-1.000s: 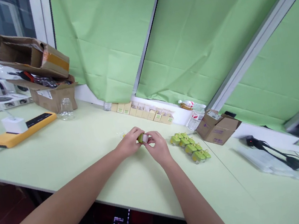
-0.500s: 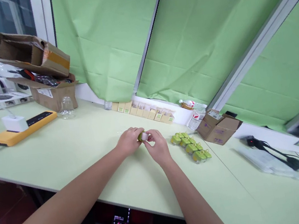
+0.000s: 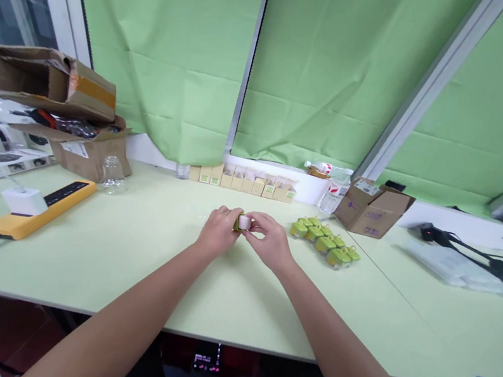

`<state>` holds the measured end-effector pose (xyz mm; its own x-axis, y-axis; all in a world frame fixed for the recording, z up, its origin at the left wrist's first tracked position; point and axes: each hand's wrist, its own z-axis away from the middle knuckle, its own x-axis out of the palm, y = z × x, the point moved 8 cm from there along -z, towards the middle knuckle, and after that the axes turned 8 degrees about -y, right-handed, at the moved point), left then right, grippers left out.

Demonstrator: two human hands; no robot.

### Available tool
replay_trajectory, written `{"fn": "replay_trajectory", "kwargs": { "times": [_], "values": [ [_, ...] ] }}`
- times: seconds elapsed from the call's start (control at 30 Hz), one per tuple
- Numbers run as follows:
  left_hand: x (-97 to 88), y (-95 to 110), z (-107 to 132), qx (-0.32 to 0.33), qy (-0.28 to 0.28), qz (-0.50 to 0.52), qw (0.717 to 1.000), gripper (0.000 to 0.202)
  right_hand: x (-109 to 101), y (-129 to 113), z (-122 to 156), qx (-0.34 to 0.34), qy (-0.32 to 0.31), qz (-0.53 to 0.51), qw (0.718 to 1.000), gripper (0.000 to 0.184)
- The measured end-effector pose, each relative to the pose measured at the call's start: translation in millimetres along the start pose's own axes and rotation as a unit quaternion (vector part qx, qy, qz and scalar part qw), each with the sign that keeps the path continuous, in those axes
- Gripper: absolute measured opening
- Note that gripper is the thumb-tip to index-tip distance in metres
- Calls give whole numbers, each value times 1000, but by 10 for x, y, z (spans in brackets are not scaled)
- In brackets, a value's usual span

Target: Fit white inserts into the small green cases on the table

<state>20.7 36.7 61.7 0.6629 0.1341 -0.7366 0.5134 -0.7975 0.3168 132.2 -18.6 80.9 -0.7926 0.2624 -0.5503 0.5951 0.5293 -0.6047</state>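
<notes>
Above the middle of the table, my left hand [image 3: 218,231] is closed around a small green lid-like piece [image 3: 237,223]. A whitish round piece [image 3: 244,222] sits against its opening, and the fingertips of my right hand [image 3: 270,240] pinch its right side. Whether the two pieces are joined cannot be made out, as fingers cover part of both. To the right of my hands stand several small clear containers with green lids and ring loops [image 3: 324,244], grouped in rows.
Along the back edge runs a row of small beige boxes [image 3: 250,182]. Plastic bottles [image 3: 334,195] and a cardboard box [image 3: 373,210] are at back right. An orange power strip [image 3: 65,199], a clear jar [image 3: 113,175] and stacked cartons [image 3: 91,154] occupy the left.
The view has shifted slightly. Both hands keep the green piece and the whitish piece together in nearly the same place, with only a small shift of the right fingers.
</notes>
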Motion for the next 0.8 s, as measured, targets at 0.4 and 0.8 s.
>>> {"fn": "replay_trajectory", "kwargs": {
  "times": [0.4,0.8],
  "values": [
    [-12,-23,-4,1,-5,-13,1000,39,58,104,43,9,6,69,998,38],
    [-46,-57,3,-30,-4,97,995,43,145,236,10,88,-8,-148,985,54]
  ]
}}
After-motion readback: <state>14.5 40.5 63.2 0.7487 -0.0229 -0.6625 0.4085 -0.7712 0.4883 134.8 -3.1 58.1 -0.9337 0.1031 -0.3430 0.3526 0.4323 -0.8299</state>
